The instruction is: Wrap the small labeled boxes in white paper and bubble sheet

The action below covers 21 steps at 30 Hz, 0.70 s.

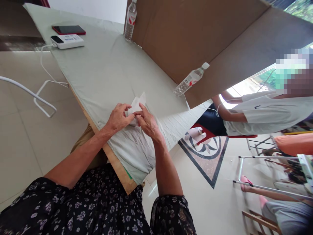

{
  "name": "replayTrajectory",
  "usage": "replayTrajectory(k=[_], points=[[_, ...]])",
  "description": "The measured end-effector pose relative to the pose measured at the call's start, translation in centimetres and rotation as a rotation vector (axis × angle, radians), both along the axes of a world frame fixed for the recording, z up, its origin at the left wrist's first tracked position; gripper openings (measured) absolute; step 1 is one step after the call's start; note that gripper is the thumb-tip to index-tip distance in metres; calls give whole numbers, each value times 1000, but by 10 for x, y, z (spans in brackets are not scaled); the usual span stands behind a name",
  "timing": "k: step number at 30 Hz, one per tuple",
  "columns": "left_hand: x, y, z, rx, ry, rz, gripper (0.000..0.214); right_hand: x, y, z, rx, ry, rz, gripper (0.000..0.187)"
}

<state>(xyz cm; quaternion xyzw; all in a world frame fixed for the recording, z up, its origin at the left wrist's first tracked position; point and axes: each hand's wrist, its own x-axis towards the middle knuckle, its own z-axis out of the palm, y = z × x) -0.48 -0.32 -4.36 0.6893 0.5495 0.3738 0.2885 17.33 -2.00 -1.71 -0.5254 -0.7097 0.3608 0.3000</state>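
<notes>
A small piece of thin white paper, perhaps a tissue, is between my hands near the front corner of the cloth-covered table. My left hand grips its left side with bent fingers. From the right, my right hand holds its lower part, with the index finger pointing up along it. The fingertips of both hands meet at the paper's lower edge. Two pointed corners of the paper stick up beyond the fingers, while its lower part is mostly hidden by them.
A brown cardboard panel stands on the table, with a plastic bottle at its far end and a tilted bottle at its near end. A phone and white power bank lie far left. Another person sits at right.
</notes>
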Motion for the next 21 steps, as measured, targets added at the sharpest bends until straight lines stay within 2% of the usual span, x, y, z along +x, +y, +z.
replayTrajectory(k=[3,5,7,11,13,16,21], points=[[7,2,5,-34,28,-10,40,1,8,-1,-18,16,37,68],[12,3,5,-60,59,-28,38,2,14,-3,-83,104,57,69],[14,3,4,-79,83,-44,40,6,18,-8,-125,228,11,66],[12,2,1,-70,70,-74,46,22,28,-17,-109,358,-372,55],[12,1,0,-63,56,-77,47,28,33,-19,-207,361,-491,52],[12,-2,0,-50,55,-66,51,27,45,-20,-356,375,-485,45],[14,-4,-3,2,108,-96,52,11,72,-23,-350,323,-358,28]])
